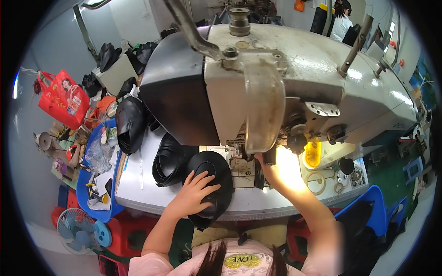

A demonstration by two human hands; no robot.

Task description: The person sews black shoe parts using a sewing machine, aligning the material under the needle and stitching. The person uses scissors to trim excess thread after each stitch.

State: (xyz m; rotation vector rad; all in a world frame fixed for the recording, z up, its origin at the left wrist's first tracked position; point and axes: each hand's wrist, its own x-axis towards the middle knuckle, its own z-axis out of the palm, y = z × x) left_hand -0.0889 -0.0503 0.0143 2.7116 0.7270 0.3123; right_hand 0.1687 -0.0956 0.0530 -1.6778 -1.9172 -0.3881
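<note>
My left hand (199, 191) lies with its fingers spread on a black leather-like piece (221, 172), which hangs partly over the near table edge. Another rolled or folded black piece (171, 161) rests just to its left. My right arm reaches under the head of a big industrial sewing machine (271, 78). Only part of my right hand (267, 169) shows, close to the needle area, and the machine hides its fingers. Bright lamp light falls on that wrist.
Beside the table's left end stands a blue bin (82, 191) of scraps and plastic, with a fan (77, 232) below. A red bag (64, 99) hangs at the left. Tape rings (315, 182) and bobbins (342, 177) lie on the right. Another person (341, 23) is in the background.
</note>
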